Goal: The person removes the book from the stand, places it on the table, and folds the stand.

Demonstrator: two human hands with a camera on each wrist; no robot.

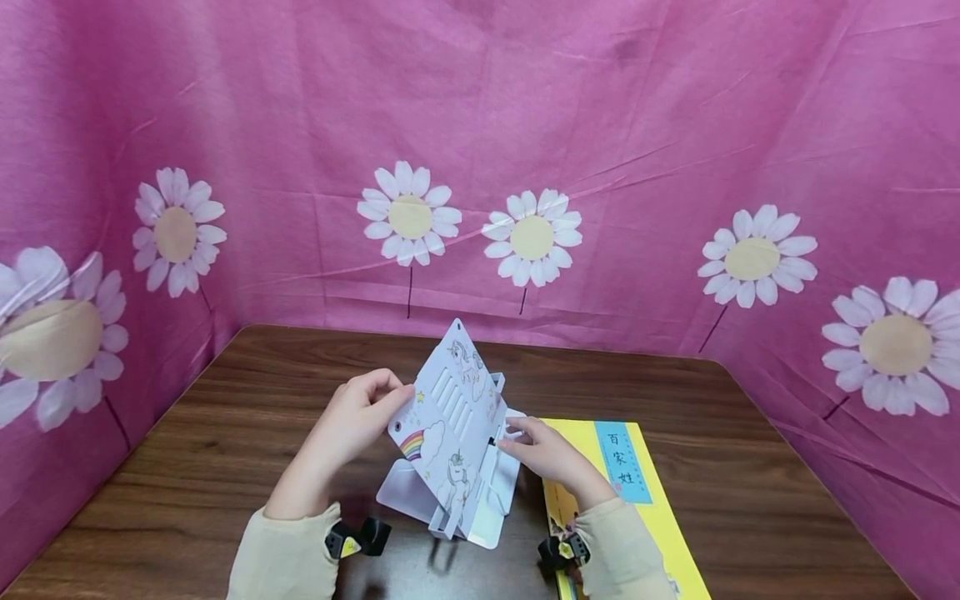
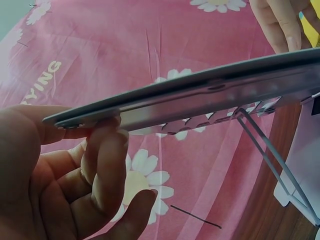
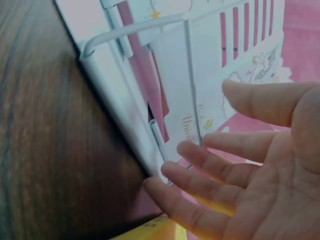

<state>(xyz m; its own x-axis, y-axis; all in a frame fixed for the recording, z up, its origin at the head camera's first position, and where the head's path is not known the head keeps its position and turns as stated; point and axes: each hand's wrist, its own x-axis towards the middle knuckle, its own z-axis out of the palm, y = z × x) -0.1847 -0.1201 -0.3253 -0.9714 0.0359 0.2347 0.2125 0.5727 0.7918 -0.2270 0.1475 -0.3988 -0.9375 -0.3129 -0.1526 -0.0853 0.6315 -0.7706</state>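
A white metal book stand (image 1: 472, 442) printed with unicorns, stars and a rainbow stands tilted on the table, turned at an angle. My left hand (image 1: 348, 421) pinches the upper left edge of its slotted panel between thumb and fingers. Seen from the left wrist, the panel is nearly edge-on, and a wire support leg (image 2: 270, 155) slants down behind it. My right hand (image 1: 555, 458) is at the lower right side of the stand. In the right wrist view its fingers (image 3: 210, 192) are spread and loosely extended, tips right at a bent wire bracket (image 3: 132, 31).
A yellow book (image 1: 663, 525) with a blue title label lies right of the stand, partly under the right forearm. The brown wooden table (image 1: 285, 367) backs onto a pink cloth (image 1: 300, 108) with white daisies, which also hangs at both sides.
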